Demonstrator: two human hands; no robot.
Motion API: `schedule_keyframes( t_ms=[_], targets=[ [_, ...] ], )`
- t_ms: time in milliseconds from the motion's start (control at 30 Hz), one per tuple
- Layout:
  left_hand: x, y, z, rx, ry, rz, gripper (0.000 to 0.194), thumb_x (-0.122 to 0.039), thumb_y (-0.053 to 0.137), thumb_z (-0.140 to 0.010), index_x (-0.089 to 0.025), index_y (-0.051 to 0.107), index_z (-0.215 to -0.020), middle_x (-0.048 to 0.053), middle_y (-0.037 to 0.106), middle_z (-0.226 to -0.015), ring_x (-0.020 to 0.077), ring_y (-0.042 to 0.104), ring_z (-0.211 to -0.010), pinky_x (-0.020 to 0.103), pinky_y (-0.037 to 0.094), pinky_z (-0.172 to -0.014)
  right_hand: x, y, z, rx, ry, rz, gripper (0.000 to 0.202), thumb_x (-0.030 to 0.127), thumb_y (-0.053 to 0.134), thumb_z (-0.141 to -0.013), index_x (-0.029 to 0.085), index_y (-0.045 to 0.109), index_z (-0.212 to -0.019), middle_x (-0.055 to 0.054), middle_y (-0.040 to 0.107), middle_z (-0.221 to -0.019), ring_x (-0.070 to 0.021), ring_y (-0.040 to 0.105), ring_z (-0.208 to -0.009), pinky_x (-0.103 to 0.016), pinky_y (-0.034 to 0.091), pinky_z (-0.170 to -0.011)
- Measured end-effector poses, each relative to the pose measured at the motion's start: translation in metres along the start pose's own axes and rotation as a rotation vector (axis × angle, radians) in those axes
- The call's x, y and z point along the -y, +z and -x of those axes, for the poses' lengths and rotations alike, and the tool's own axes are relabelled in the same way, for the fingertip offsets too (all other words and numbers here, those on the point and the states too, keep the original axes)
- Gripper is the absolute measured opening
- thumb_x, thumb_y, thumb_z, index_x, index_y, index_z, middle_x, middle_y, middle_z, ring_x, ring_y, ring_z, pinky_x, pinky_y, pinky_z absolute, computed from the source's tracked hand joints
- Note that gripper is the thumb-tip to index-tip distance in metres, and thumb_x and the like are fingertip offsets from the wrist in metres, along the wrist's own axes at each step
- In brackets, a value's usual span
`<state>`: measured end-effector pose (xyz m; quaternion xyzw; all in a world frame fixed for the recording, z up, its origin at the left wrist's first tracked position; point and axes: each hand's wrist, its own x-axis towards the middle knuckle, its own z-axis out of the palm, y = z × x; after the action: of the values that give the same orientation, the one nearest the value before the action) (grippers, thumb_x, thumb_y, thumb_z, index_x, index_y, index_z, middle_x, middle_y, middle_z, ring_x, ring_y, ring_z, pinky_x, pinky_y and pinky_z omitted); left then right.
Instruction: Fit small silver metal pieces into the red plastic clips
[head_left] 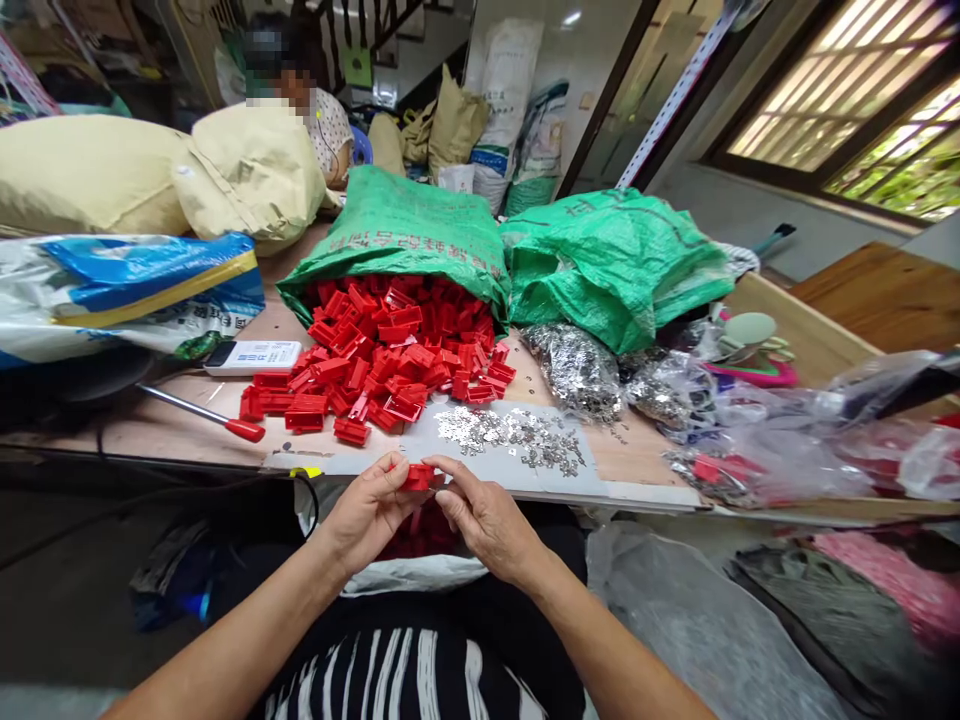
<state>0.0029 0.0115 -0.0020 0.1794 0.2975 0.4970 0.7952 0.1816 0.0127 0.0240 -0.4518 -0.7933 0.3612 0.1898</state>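
Just in front of the table edge, my left hand [375,505] pinches a small red plastic part [418,478] between thumb and fingers. My right hand [480,510] is closed at the part's right end, index finger on top and thumb below. Whether a small metal piece sits between those right fingertips I cannot tell. Beyond my hands, a heap of similar red plastic parts [375,350] spills from a green woven sack [427,225]. Small flat metal plates [517,440] lie scattered on a grey sheet [420,450]. Under my hands, an open white bag [420,575] holds more red parts.
At the left, a red-tipped lever [244,430] lies near a white box [255,357] and a blue-white sack [150,285]. Clear bags of metal pieces [577,370] and a second green sack [607,255] stand right. A person [330,125] sits behind cream sacks [251,170].
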Motion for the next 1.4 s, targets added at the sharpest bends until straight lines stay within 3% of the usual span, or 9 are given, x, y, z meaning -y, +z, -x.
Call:
schedule_keyframes(
  t_ms=[100, 300, 533, 700, 800, 867, 1033, 1167, 1400],
  targets=[
    [0.002, 0.001, 0.005, -0.061, -0.047, 0.103, 0.007, -0.021, 0.062, -0.083, -0.014, 0.061, -0.084, 0.005, 0.073, -0.088, 0.0147, 0.069, -0.086, 0.031, 0.051, -0.092, 0.004, 0.000, -0.001, -0.016, -0.010, 0.020, 0.036, 0.032, 0.040, -0.097, 0.028, 0.043, -0.132, 0.003, 0.064, -0.071, -0.0136, 0.058, -0.062, -0.022, 0.039, -0.061],
    [0.007, 0.001, 0.009, -0.083, -0.115, 0.202, 0.014, -0.018, 0.054, -0.088, -0.011, 0.066, -0.091, 0.008, 0.074, -0.092, 0.0162, 0.070, -0.088, 0.036, 0.048, -0.101, 0.008, 0.000, 0.001, -0.105, -0.049, 0.075, 0.028, 0.034, 0.042, -0.096, 0.026, 0.053, -0.121, -0.001, 0.069, -0.086, -0.0160, 0.065, -0.075, -0.023, 0.042, -0.068],
    [0.014, 0.001, 0.016, -0.043, -0.126, 0.148, 0.008, -0.020, 0.064, -0.082, -0.013, 0.065, -0.086, 0.008, 0.073, -0.095, 0.0212, 0.069, -0.093, 0.042, 0.044, -0.104, 0.000, 0.008, 0.002, -0.151, -0.059, -0.106, 0.032, 0.036, 0.034, -0.099, 0.022, 0.063, -0.098, 0.001, 0.066, -0.078, -0.0120, 0.060, -0.069, -0.020, 0.043, -0.067],
    [0.018, -0.028, 0.015, -0.106, -0.044, -0.253, 0.020, -0.032, 0.072, -0.074, -0.016, 0.060, -0.070, 0.003, 0.071, -0.082, 0.0201, 0.068, -0.085, 0.040, 0.048, -0.094, -0.018, 0.002, -0.007, -0.184, 0.038, 0.048, 0.032, 0.038, 0.034, -0.099, 0.023, 0.062, -0.105, 0.001, 0.065, -0.074, -0.0129, 0.059, -0.067, -0.022, 0.042, -0.065],
    [0.024, -0.056, 0.011, -0.211, 0.058, -0.715, 0.026, -0.033, 0.080, -0.060, -0.017, 0.067, -0.076, 0.004, 0.070, -0.081, 0.0226, 0.065, -0.086, 0.039, 0.047, -0.090, -0.034, -0.013, -0.018, -0.300, 0.074, 0.237, 0.023, 0.031, 0.043, -0.095, 0.023, 0.062, -0.106, -0.003, 0.067, -0.095, -0.0158, 0.062, -0.086, -0.026, 0.045, -0.076],
    [0.027, -0.071, 0.009, -0.239, 0.091, -0.855, 0.028, -0.032, 0.079, -0.057, -0.018, 0.069, -0.080, 0.006, 0.071, -0.089, 0.0247, 0.064, -0.095, 0.039, 0.045, -0.093, -0.046, -0.024, -0.027, -0.384, 0.103, 0.351, 0.021, 0.025, 0.048, -0.092, 0.022, 0.060, -0.109, -0.006, 0.064, -0.108, -0.0175, 0.060, -0.097, -0.029, 0.044, -0.084],
    [0.032, -0.082, 0.011, -0.228, 0.086, -0.869, 0.028, -0.038, 0.076, -0.058, -0.019, 0.071, -0.079, 0.006, 0.072, -0.087, 0.0247, 0.065, -0.091, 0.037, 0.047, -0.090, -0.069, -0.045, -0.057, -0.459, 0.249, 0.559, 0.033, 0.017, 0.050, -0.088, 0.024, 0.055, -0.120, -0.008, 0.059, -0.115, -0.0198, 0.059, -0.097, -0.031, 0.047, -0.080],
    [0.032, -0.081, 0.013, -0.236, 0.109, -0.924, 0.031, -0.041, 0.075, -0.059, -0.019, 0.071, -0.081, 0.006, 0.072, -0.088, 0.0241, 0.064, -0.090, 0.035, 0.048, -0.086, -0.077, -0.053, -0.074, -0.425, 0.294, 0.615, 0.026, 0.016, 0.052, -0.086, 0.024, 0.061, -0.109, -0.007, 0.060, -0.109, -0.0201, 0.060, -0.092, -0.030, 0.047, -0.074],
    [0.027, -0.072, 0.015, -0.173, 0.082, -0.894, 0.030, -0.043, 0.073, -0.066, -0.020, 0.072, -0.084, 0.007, 0.072, -0.092, 0.0248, 0.064, -0.093, 0.035, 0.048, -0.086, -0.070, -0.069, -0.063, -0.483, 0.234, 0.521, 0.014, 0.017, 0.053, -0.087, 0.021, 0.063, -0.096, -0.005, 0.061, -0.102, -0.0180, 0.059, -0.092, -0.029, 0.045, -0.078]
  ],
)
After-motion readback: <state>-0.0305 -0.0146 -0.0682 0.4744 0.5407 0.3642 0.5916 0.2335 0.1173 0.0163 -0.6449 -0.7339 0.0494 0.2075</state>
